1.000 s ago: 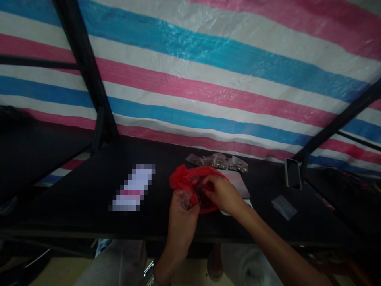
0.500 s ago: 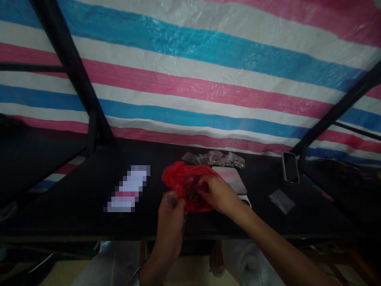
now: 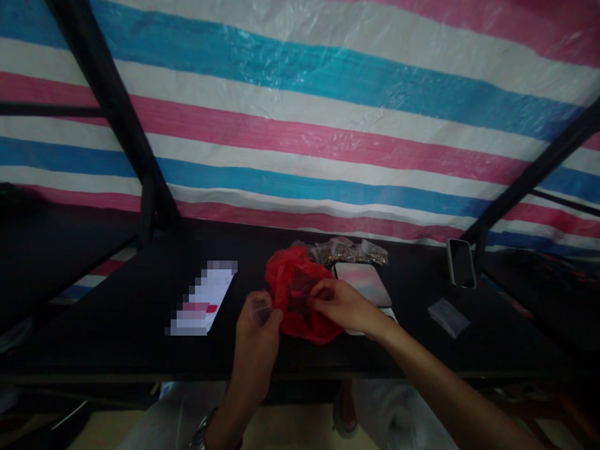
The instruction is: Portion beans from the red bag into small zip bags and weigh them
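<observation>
A red plastic bag [image 3: 284,272] lies open on the black table, with dark small pieces dimly visible inside. My left hand [image 3: 257,340] is closed around a small clear zip bag [image 3: 259,307], its thumb against the red bag's near left edge. My right hand [image 3: 344,306] reaches over the red bag's mouth from the right. Its fingers are pinched together there, and what they hold is too dark to make out. Beside the right hand sits a small flat scale [image 3: 363,281] with a pale, shiny top, partly covered by the hand.
Several filled clear bags [image 3: 344,250] lie behind the scale. A flat clear bag [image 3: 449,317] and a phone [image 3: 461,264] are on the right. A white sheet or screen [image 3: 213,290], partly blurred out, lies left. Striped plastic sheeting [image 3: 300,131] hangs behind, between dark frame bars [image 3: 122,125].
My left hand has shifted slightly left and down with the clear bag. The red bag's mouth has been pulled higher and narrower, and the right fingers have moved a little left.
</observation>
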The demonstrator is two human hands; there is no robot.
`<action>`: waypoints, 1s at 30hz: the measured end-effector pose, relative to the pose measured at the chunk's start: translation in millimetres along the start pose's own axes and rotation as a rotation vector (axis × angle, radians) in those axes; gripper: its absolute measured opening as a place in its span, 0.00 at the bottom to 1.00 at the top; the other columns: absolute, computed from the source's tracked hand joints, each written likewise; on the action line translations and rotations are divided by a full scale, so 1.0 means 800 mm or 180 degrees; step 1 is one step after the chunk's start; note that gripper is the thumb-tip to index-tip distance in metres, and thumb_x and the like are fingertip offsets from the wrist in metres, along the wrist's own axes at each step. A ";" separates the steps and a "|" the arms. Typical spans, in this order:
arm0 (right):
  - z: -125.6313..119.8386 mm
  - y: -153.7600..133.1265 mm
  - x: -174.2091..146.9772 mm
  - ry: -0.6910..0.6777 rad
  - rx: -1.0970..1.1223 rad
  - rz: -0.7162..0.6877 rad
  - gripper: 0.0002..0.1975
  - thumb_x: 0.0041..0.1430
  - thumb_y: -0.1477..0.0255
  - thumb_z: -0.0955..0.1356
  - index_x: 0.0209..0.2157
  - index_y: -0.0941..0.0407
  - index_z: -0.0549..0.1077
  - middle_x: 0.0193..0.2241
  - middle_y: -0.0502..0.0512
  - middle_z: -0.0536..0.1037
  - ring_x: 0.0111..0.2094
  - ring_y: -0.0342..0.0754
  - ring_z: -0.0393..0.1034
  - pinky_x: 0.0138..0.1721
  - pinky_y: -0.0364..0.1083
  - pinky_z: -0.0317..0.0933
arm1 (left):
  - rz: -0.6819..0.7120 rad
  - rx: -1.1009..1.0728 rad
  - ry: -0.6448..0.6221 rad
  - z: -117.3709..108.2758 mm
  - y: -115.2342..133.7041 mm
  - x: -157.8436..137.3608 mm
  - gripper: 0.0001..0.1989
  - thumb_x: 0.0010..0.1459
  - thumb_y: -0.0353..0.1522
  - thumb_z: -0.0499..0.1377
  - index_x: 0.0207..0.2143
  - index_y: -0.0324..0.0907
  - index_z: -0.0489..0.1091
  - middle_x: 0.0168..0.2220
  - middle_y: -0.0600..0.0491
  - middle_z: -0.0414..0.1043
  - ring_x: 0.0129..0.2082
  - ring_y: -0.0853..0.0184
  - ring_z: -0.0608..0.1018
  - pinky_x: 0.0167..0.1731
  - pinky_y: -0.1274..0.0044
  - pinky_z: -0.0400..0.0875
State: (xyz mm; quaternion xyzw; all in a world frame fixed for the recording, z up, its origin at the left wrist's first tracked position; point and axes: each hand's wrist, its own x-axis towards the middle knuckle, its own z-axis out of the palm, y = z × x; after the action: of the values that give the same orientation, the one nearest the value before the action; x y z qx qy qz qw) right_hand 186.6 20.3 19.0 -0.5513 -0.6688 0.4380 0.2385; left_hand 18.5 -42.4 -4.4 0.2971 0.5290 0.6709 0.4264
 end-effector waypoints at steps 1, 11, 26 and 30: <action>-0.001 -0.001 0.000 0.0054 -0.0048 0.0039 0.03 0.61 0.77 0.71 0.35 0.56 0.78 0.28 0.49 0.80 0.28 0.43 0.73 0.29 0.40 0.61 | 0.0070 0.0154 -0.0005 -0.004 0.001 0.002 0.08 0.44 0.31 0.64 0.29 0.43 0.69 0.28 0.59 0.68 0.27 0.70 0.69 0.26 0.79 0.65; 0.018 -0.023 -0.014 0.0577 -0.1748 -0.0390 0.07 0.62 0.78 0.72 0.42 0.57 0.77 0.46 0.60 0.82 0.45 0.53 0.77 0.44 0.47 0.64 | -0.0259 -0.0616 -0.0301 0.002 -0.003 0.011 0.11 0.37 0.28 0.62 0.28 0.43 0.68 0.28 0.60 0.69 0.27 0.71 0.68 0.26 0.80 0.66; 0.021 -0.009 0.001 0.0176 -0.0549 -0.0189 0.14 0.58 0.86 0.67 0.41 0.58 0.79 0.35 0.54 0.85 0.35 0.47 0.80 0.34 0.42 0.66 | -0.0353 -0.1226 -0.0269 0.010 0.005 0.017 0.12 0.34 0.26 0.61 0.25 0.42 0.65 0.22 0.64 0.61 0.20 0.77 0.62 0.18 0.85 0.55; 0.027 -0.006 0.003 0.0130 -0.0511 -0.0266 0.05 0.63 0.75 0.70 0.39 0.56 0.80 0.36 0.55 0.86 0.37 0.49 0.81 0.37 0.43 0.68 | -0.0418 -0.1234 -0.0273 0.009 0.006 0.017 0.13 0.34 0.26 0.62 0.26 0.43 0.64 0.21 0.65 0.58 0.18 0.78 0.58 0.17 0.84 0.53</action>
State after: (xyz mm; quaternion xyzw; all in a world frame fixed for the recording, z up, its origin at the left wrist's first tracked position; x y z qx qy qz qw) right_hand 165.6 15.4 12.0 -0.5490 -0.7192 0.3613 0.2253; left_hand 17.4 -27.6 1.0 0.2027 0.3896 0.7176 0.5405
